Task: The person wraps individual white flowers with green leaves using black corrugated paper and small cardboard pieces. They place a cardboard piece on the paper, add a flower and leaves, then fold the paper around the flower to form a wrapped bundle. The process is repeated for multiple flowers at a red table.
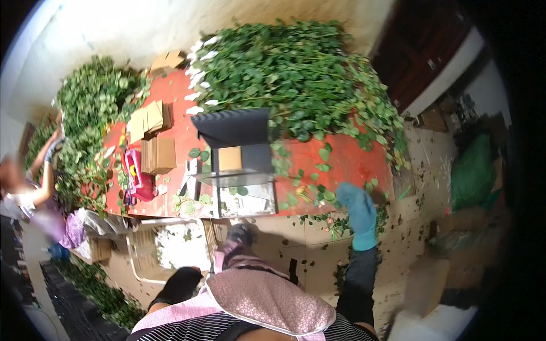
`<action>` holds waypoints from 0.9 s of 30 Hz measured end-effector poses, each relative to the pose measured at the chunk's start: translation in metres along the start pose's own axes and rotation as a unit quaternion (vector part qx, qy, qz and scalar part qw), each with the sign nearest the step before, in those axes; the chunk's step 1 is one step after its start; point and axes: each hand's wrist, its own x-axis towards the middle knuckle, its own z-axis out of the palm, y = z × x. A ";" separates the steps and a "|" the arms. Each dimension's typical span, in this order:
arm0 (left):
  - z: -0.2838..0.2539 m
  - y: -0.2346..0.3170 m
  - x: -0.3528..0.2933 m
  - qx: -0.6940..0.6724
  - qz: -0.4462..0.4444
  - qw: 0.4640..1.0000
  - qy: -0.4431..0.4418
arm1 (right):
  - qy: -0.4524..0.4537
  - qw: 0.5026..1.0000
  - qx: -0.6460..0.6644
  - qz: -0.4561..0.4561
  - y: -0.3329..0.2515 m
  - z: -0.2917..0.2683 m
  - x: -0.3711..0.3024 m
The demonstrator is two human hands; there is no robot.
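Right hand (357, 213), in a blue glove and dark sleeve: extended at the near edge of a red-topped counter (364, 162), fingers together, outline blurred; whether closed on anything could not be told. Left forearm (177, 287), dark-sleeved: low beside a pink apron (273, 298); its left hand could not be made out, nor its state. Loose green leaves (324, 153): scattered on the counter just beyond and left of the right hand. Leafy stems (278, 74): one large heap, well beyond that hand, with a row of white ends at its left side. Black box (233, 128): left of the right hand, lid raised, a tan card piece (230, 158) within. Cardboard stack (158, 156) and pink basket (142, 179): farther left, side by side — the basket nearer the counter's edge. White crate (134, 256): on the floor (298, 236), beyond the left forearm, holding white material. Co-worker (34, 193): far left of both arms, a gloved hand (52, 149) at a second heap of greenery (94, 94).
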 end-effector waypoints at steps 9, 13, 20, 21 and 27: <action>-0.256 0.068 -0.001 0.006 0.121 0.982 0.142 | -0.441 0.827 -0.342 -0.072 -0.014 0.205 0.191; -0.356 0.161 -0.048 -0.100 0.294 0.922 0.232 | -0.465 0.727 -0.462 -0.207 0.049 0.228 0.211; -0.384 0.233 -0.030 -0.195 0.452 0.849 0.192 | -0.490 0.640 -0.546 -0.230 0.073 0.240 0.218; -0.382 0.242 -0.030 -0.247 0.408 0.866 0.151 | -0.478 0.660 -0.554 -0.170 0.071 0.241 0.214; -0.335 0.244 0.017 -0.353 0.467 0.795 0.158 | -0.456 0.664 -0.581 -0.115 0.101 0.235 0.200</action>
